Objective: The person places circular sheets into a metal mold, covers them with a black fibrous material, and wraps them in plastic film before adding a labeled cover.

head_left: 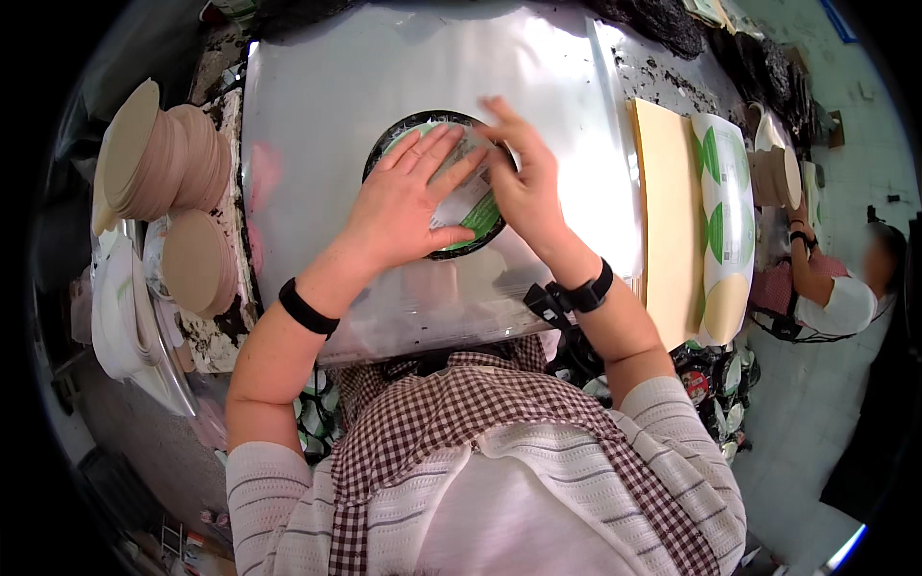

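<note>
A round disc with a black rim [488, 228] and a green and white printed face lies on the shiny silvery sheet of the worktable. My left hand [413, 197] rests flat on the disc, fingers spread toward its far right side, hiding much of the print. By the disc's right edge is my right hand [526, 178]. Its fingers are apart and bent a little, the tips raised and smeared by motion, with nothing visible between them. Whether the right hand touches the rim, I cannot tell.
Stacks of round brown cardboard discs [200, 259] stand at the left, above white sheet rolls [125, 307]. At the right lie cream sheets [666, 221] and a curled green-printed label sheet [725, 226]. Another person [831, 288] works farther right. Black material [663, 24] lies at the back.
</note>
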Tool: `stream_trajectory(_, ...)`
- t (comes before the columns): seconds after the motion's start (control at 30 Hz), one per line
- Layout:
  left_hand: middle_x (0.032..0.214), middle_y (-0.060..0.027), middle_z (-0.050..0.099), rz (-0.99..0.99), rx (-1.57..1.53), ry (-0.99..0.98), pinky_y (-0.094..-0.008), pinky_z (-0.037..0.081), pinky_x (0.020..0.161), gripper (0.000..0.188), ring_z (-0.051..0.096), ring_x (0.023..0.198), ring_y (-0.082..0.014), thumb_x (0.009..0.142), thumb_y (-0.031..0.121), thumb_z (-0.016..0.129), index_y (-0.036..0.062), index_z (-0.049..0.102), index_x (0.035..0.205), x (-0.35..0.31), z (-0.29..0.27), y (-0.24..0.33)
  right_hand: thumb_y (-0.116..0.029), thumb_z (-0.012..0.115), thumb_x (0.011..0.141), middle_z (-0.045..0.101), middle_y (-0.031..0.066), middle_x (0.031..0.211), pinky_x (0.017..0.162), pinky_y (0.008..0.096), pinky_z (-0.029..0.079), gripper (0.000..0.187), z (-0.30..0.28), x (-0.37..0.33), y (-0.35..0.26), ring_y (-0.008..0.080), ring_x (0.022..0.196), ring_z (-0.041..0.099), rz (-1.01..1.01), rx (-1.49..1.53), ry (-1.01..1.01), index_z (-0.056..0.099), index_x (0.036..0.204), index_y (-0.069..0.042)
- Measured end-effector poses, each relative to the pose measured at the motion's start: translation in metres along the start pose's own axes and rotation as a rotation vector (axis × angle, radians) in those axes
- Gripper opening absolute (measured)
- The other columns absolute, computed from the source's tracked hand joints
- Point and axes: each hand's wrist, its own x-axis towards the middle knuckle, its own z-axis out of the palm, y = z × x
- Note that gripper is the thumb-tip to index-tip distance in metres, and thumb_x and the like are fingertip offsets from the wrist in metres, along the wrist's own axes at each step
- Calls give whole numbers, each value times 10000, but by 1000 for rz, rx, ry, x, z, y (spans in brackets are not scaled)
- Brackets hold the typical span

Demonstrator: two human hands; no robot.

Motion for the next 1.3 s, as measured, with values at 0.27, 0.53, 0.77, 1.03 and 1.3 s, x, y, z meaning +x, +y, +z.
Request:
stream_trajectory(0.27,1158,-95,740,104,48,-51,-417,601,887,324,722,1069,-290,917,158,683,50,736,1219,2,-24,68,209,479,690,751,183,1141,1037,394,547,440,-68,-39,-41,313,1185,683,-227,650,316,795,871,-36)
stream_trajectory(0.53,1606,-174,472,-163,215,-129,-602,245,1273,754,371,1541,-400,925,406,759,209,496,1603,-4,5,-3,188,505,699,703,191,1396,1008,319,523,229,-130,-125,101,238,1161,698,417,788,652,620,722,-9)
stream_trajectory(0.77,1211,-132,727,-748,-532,-1429,-397,541,992,332,682,1200,-316,898,167,765,98,761,1222,-255,-163,81,161,554,819,710,146,1384,990,313,543,315,-117,-95,88,219,1253,671,289,574,403,740,1038,31)
stream_trajectory(1.03,875,-33,663,-252,-124,-109,-438,515,807,181,636,876,-301,825,203,816,85,679,826,-169,-48,-37,-190,898,758,718,81,1277,1122,458,459,528,-111,-131,-26,293,1239,655,-85,-366,-126,711,1243,-100)
stream_trajectory(1.3,823,-82,678,-28,-278,-525,-436,518,791,159,663,884,-298,884,159,736,70,675,767,-110,-59,-66,-26,833,833,644,95,909,883,386,471,222,-143,-138,-21,303,899,613,27,-286,330,641,944,-10)
